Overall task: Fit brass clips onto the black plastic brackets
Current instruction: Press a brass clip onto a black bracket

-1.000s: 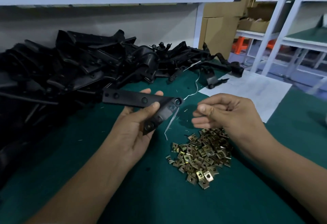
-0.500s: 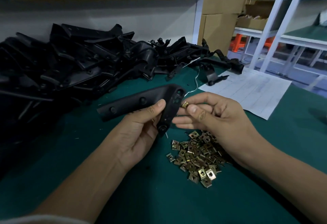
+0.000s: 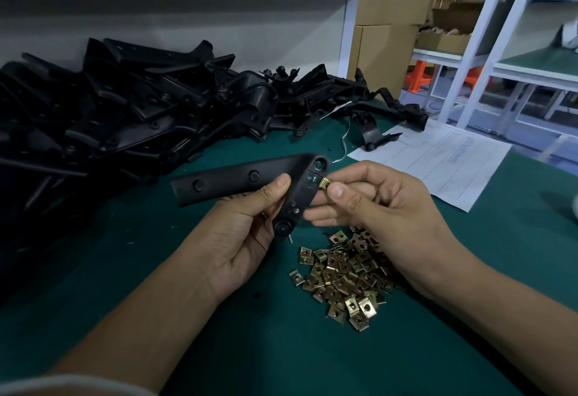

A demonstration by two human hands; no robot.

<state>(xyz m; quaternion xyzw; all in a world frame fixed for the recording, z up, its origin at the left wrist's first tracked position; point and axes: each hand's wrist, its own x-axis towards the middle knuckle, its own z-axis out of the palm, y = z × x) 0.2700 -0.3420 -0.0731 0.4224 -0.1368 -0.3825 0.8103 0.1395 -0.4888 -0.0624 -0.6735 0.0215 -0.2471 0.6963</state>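
The left hand [image 3: 240, 239] grips 1 black plastic bracket [image 3: 250, 178] above the green table [image 3: 219, 348], thumb curled over its near face and the other fingers behind it, so the long arm of the bracket points left and its short arm hangs down toward the near side. The right hand [image 3: 384, 208] pinches 1 brass clip [image 3: 325, 182] between thumb and forefinger, its remaining fingers curled beneath, and holds the clip against the right edge of the bracket's short arm, just below the round hole at the corner. Whether the clip is already seated there cannot be told. A heap of loose brass clips [image 3: 344, 280] lies on the table near the right wrist. A large pile of black brackets [image 3: 131, 114] fills the far left, and a printed sheet of paper [image 3: 438, 161] lies to the far right.
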